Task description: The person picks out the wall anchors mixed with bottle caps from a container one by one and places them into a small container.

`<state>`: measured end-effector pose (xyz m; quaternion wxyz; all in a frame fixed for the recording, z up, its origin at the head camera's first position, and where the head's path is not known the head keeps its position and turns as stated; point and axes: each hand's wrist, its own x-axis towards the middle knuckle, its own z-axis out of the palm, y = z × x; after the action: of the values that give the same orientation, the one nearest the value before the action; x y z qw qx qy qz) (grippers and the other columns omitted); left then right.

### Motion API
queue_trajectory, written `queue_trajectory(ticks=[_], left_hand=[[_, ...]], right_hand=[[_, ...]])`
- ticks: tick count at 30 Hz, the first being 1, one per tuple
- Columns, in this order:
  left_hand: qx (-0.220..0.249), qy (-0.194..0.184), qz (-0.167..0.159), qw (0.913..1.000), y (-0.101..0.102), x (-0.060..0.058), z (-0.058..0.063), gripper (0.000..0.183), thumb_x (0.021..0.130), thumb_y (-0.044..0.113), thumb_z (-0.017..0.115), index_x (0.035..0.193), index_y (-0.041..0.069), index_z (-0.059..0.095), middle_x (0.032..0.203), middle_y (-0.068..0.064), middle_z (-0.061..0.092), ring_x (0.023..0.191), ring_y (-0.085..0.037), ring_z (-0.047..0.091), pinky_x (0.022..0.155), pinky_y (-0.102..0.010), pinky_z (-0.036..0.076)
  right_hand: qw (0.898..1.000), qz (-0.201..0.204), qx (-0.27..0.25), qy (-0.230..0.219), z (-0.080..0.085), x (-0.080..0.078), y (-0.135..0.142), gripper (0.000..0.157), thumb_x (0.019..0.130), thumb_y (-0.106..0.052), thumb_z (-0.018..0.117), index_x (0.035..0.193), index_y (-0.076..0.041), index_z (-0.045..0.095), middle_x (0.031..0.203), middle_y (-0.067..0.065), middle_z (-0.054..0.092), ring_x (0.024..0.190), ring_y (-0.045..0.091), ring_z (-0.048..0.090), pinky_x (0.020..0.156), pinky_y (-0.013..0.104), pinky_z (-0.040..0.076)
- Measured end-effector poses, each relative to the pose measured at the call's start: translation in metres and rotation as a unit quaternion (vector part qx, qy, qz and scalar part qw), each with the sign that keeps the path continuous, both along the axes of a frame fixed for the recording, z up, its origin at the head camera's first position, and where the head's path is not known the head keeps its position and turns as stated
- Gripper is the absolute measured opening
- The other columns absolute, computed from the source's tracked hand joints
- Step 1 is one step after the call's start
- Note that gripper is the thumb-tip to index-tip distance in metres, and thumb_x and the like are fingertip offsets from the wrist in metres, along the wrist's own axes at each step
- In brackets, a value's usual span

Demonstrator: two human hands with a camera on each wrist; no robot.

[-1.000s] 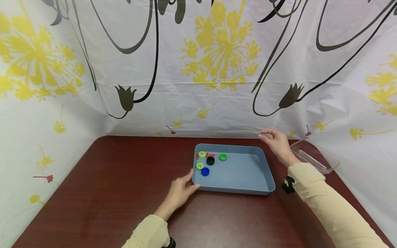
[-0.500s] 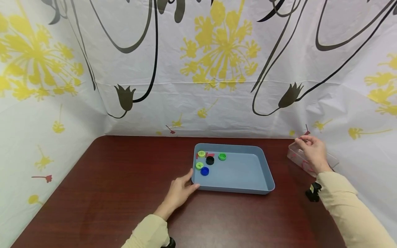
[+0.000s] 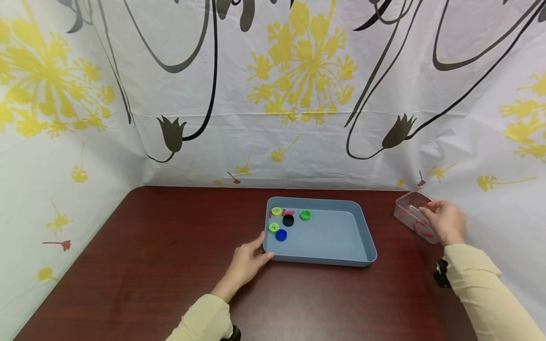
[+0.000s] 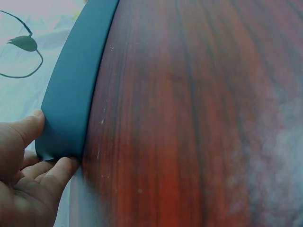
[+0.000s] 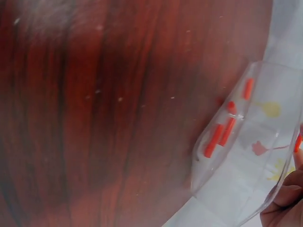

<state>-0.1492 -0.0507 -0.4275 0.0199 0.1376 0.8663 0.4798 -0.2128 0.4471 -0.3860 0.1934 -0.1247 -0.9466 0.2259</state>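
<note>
My left hand (image 3: pixel 245 263) holds the front left corner of a blue-grey tray (image 3: pixel 328 261), thumb and fingers on either side of it in the left wrist view. Grouped in the tray's left part are a blue bottle cap (image 3: pixel 281 235), a black cap (image 3: pixel 288 220), a green cap (image 3: pixel 304 215) and two lime caps (image 3: pixel 276 211), beside small red pieces (image 3: pixel 288 213). Over a clear plastic box (image 3: pixel 405 215) at the right, my right hand (image 3: pixel 448 221) pinches a small red piece (image 5: pixel 298 143). Several red sticks (image 5: pixel 214 141) lie in the box.
A dark red-brown wooden table (image 3: pixel 170 246) carries the tray and box. Patterned white cloth (image 3: pixel 239 94) hangs behind and along both sides. The box sits near the table's right edge, close to the cloth.
From above the tray's back right corner, my right hand has moved right and down to the clear box, a red piece at its fingertips. The left hand stays at the tray.
</note>
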Motion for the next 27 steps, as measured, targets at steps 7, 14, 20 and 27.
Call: queue_trajectory(ticks=[7, 14, 20, 27], left_hand=[[0.004, -0.003, -0.001, 1.0, 0.0006, 0.0006, 0.001, 0.061, 0.091, 0.024, 0.063, 0.142, 0.001, 0.038, 0.142, -0.016, 0.044, 0.119, -0.027, 0.055, 0.091, -0.039, 0.049], [0.007, -0.005, 0.001, 1.0, 0.0003, 0.0008, 0.0021, 0.062, 0.091, 0.026, 0.063, 0.142, 0.001, 0.038, 0.142, -0.016, 0.044, 0.119, -0.027, 0.055, 0.091, -0.038, 0.049], [0.007, -0.005, 0.001, 1.0, 0.0003, 0.0011, 0.0019, 0.062, 0.091, 0.026, 0.063, 0.142, 0.001, 0.038, 0.142, -0.016, 0.044, 0.118, -0.027, 0.055, 0.091, -0.038, 0.049], [0.002, 0.0, 0.001, 1.0, 0.0005, 0.0015, 0.0022, 0.062, 0.091, 0.024, 0.064, 0.142, 0.0, 0.039, 0.141, -0.016, 0.045, 0.117, -0.028, 0.056, 0.09, -0.039, 0.049]], right_hand=[[0.999, -0.003, 0.008, -0.04, -0.0062, -0.0004, -0.0005, 0.03, 0.085, -0.023, 0.067, 0.096, 0.004, 0.066, 0.084, 0.022, 0.068, 0.063, 0.029, 0.058, 0.048, 0.032, 0.035], [0.997, 0.005, 0.022, -0.074, -0.0078, -0.0043, 0.0001, 0.036, 0.088, -0.027, 0.064, 0.105, 0.005, 0.064, 0.1, 0.029, 0.064, 0.078, 0.043, 0.058, 0.053, 0.04, 0.036], [0.996, -0.001, 0.03, -0.083, -0.0076, -0.0055, 0.0001, 0.043, 0.089, -0.035, 0.062, 0.108, 0.003, 0.064, 0.107, 0.031, 0.061, 0.084, 0.049, 0.056, 0.052, 0.041, 0.038], [0.998, 0.005, 0.018, -0.057, -0.0081, -0.0048, -0.0033, 0.04, 0.091, -0.032, 0.059, 0.107, 0.003, 0.064, 0.1, 0.029, 0.064, 0.077, 0.042, 0.058, 0.056, 0.038, 0.035]])
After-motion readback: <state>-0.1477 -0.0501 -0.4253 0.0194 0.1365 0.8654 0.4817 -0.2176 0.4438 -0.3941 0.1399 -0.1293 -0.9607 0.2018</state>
